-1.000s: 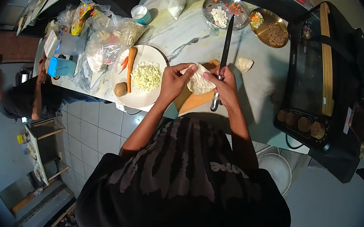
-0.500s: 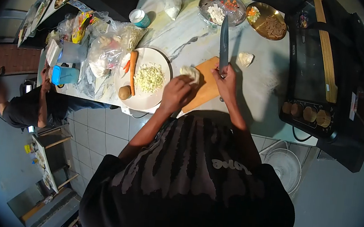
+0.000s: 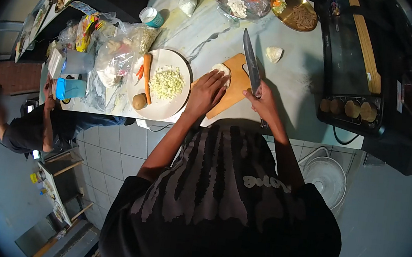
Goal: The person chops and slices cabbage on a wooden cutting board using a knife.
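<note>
My left hand presses with its fingers over a pale white piece of food, pinning it to the wooden cutting board. Only the far edge of that piece shows past the fingers. In my right hand is a large kitchen knife, gripped by its dark handle, blade pointing away from me. The blade hangs beside the board's right edge, apart from the food. A second white piece lies on the counter beyond my right hand.
Left of the board, a plate holds chopped pale vegetable, a carrot, chillies and a brown round vegetable. Metal dishes with cut food stand at the back. A black oven is at right. Another person is far left.
My left hand has set the white piece down on the board and flattened over it. The knife in my right hand has swung to tilt left, and that hand has moved slightly right and nearer me.
</note>
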Tool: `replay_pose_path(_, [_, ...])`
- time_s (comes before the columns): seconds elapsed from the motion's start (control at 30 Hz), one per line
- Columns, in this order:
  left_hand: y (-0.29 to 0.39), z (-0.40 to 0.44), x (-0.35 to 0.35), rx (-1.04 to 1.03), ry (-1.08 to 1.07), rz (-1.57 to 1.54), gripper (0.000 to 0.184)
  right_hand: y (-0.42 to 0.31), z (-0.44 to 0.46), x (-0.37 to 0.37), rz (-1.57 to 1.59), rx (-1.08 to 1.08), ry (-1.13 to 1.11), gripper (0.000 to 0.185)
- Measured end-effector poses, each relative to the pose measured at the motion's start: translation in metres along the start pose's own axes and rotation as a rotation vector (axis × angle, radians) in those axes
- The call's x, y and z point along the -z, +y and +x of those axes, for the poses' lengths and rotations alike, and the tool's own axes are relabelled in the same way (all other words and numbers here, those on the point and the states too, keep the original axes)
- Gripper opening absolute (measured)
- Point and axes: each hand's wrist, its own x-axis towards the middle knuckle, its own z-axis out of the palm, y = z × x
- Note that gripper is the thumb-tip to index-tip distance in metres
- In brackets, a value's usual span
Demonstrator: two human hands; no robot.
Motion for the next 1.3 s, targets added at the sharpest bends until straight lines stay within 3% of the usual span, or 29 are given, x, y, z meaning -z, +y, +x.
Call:
replay_pose_path(0.17, [0.013, 0.007, 0.010, 0.091, -0.093, 0.153, 0.036, 0.005, -0.027, -0.012, 0.002, -0.046, 0.045, 0.049])
replay_pose_path(0.27, [0.011, 0.010, 0.008, 0.167, -0.095, 0.157, 0.037, 0.006, -0.038, -0.009, 0.033, -0.112, -0.011, 0.047])
replay_pose_path(0.43, [0.003, 0.009, 0.018, 0.243, -0.008, 0.070, 0.039, 0.023, -0.040, -0.008, 0.020, 0.042, -0.054, 0.039])
replay_pose_path(0.57, [-0.005, 0.001, 0.017, 0.324, -0.065, -0.035, 0.041, 0.020, -0.041, -0.012, -0.052, 0.038, -0.038, 0.034])
replay_pose_path(0.77, [0.001, 0.001, 0.013, 0.235, 0.001, 0.089, 0.039, 0.050, -0.044, -0.027, -0.213, 0.286, 0.069, 0.044])
replay_pose_path(0.83, [-0.001, -0.001, 0.012, 0.267, -0.019, 0.002, 0.037, 0.045, -0.048, -0.026, -0.299, 0.356, -0.004, 0.058])
replay_pose_path(0.87, [-0.002, -0.004, 0.011, 0.301, -0.036, -0.081, 0.035, 0.043, -0.052, -0.025, -0.301, 0.352, -0.006, 0.058])
replay_pose_path(0.93, [-0.004, -0.007, 0.007, 0.287, -0.016, -0.073, 0.033, 0.022, -0.061, -0.020, -0.414, 0.109, -0.184, 0.070])
replay_pose_path(0.97, [-0.005, -0.008, 0.005, 0.266, 0.006, -0.062, 0.031, 0.024, -0.061, -0.021, -0.415, 0.109, -0.188, 0.070])
replay_pose_path(1.03, [-0.001, -0.009, 0.005, 0.208, 0.045, 0.023, 0.031, 0.029, -0.064, -0.025, -0.274, 0.313, -0.143, 0.077])
replay_pose_path(1.1, [-0.001, -0.012, 0.001, 0.145, 0.082, 0.102, 0.031, 0.031, -0.064, -0.024, -0.287, 0.309, -0.154, 0.077])
replay_pose_path(1.3, [-0.007, -0.014, -0.006, 0.243, 0.117, -0.114, 0.031, 0.040, -0.066, -0.033, -0.343, 0.298, -0.154, 0.073])
